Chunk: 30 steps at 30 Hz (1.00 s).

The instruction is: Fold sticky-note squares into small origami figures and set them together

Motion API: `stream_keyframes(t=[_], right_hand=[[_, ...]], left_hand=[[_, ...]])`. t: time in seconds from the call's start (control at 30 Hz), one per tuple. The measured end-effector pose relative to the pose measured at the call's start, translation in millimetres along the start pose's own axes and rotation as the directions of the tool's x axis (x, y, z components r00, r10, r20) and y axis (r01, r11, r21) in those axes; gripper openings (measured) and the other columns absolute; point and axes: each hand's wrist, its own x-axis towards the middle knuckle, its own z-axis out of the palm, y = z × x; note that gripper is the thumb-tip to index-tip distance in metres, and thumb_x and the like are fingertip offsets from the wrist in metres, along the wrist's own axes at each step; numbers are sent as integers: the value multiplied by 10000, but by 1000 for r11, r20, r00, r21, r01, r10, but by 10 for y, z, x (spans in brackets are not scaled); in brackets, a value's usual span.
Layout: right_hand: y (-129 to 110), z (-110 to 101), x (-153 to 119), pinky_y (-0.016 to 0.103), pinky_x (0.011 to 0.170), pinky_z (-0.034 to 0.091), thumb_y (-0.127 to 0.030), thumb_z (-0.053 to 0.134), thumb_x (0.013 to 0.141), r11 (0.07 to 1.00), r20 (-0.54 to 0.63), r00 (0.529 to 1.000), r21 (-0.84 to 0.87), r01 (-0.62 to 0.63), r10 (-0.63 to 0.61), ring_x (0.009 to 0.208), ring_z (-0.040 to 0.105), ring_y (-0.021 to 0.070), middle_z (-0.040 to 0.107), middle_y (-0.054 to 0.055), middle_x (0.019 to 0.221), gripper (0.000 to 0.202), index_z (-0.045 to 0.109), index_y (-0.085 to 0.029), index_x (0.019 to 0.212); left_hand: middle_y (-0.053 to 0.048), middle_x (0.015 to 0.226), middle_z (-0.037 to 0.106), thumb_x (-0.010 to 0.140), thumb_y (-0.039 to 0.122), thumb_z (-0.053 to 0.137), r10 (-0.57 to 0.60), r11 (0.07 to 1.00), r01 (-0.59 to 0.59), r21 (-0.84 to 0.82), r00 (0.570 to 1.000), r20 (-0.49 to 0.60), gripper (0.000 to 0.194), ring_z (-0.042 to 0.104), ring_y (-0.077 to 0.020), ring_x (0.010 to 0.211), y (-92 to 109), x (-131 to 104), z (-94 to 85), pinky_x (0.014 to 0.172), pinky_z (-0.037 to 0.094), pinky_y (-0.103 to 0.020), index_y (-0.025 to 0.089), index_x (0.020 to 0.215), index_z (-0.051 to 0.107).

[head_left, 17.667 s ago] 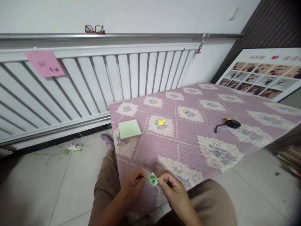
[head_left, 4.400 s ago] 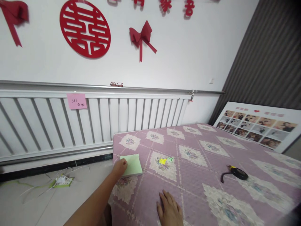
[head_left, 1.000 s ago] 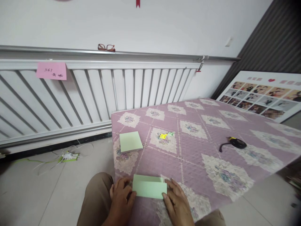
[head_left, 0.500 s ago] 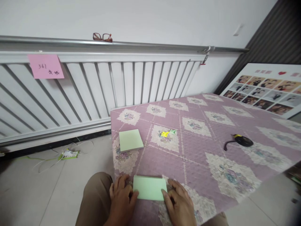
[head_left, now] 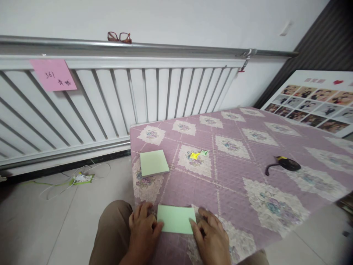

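A light green paper rectangle (head_left: 177, 219) lies flat on the patterned purple tablecloth (head_left: 193, 187) at the near edge. At its left side is my left hand (head_left: 145, 230), thumb touching the lower left corner, the other fingers spread on the cloth. The thumb of my right hand (head_left: 211, 235) rests on the right edge of the paper, its fingers apart from the thumb on the cloth. Farther back on the left sits a pale green square pad (head_left: 154, 162). Small folded pieces, one yellow (head_left: 194, 156) and one green (head_left: 204, 152), lie near the middle.
A black object with a strap (head_left: 289, 164) lies on the right of the table. Behind stand a white radiator (head_left: 149, 92) with a pink note (head_left: 53, 75) and glasses (head_left: 119, 37) on the pipe. A photo board (head_left: 311, 99) leans at the right; a power strip (head_left: 83, 179) is on the floor.
The view has shifted slightly, so the background sits a little differently in the picture. Both hands and the green paper keep nearly the same places.
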Motion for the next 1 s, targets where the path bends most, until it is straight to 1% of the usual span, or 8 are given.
stream_keyframes(t=[0.2,0.4,0.6,0.77,1.0], right_hand=[[-26,-5,10,446,809,464,-453,514,865,999,21,999,-26,-32,32,1089,546,306,648,54,1136,307,676,-260,691],[-28,-4,15,435,801,461,-453,534,857,997,44,998,-48,-53,55,1090,537,305,641,46,1144,286,682,-263,703],[-47,-10,21,414,773,458,-464,533,855,995,57,995,-57,-77,81,1048,542,295,636,52,1128,288,691,-261,725],[-43,-1,17,410,756,454,-462,529,852,995,49,995,-49,-81,84,1043,542,293,637,50,1125,294,684,-262,701],[-40,13,18,389,737,449,-443,552,835,996,-4,998,-57,-63,63,1024,555,285,650,47,1086,275,663,-265,658]], left_hand=[[-29,1324,512,801,319,566,-36,999,36,22,999,34,187,343,-308,1265,52,7,-60,986,250,-499,222,668,655],[-25,1342,500,805,356,557,-54,998,52,32,997,60,210,331,-308,1278,62,22,-81,981,255,-477,227,672,658],[-31,1333,507,804,349,551,-60,997,57,59,997,50,208,344,-304,1270,98,43,-100,973,263,-476,225,678,661],[-44,1318,515,807,336,550,-42,997,40,61,998,39,209,358,-311,1256,102,35,-102,963,275,-495,221,668,655],[-48,1325,505,805,328,565,-38,997,34,70,998,46,197,350,-326,1267,102,26,-106,969,276,-504,215,678,665]])
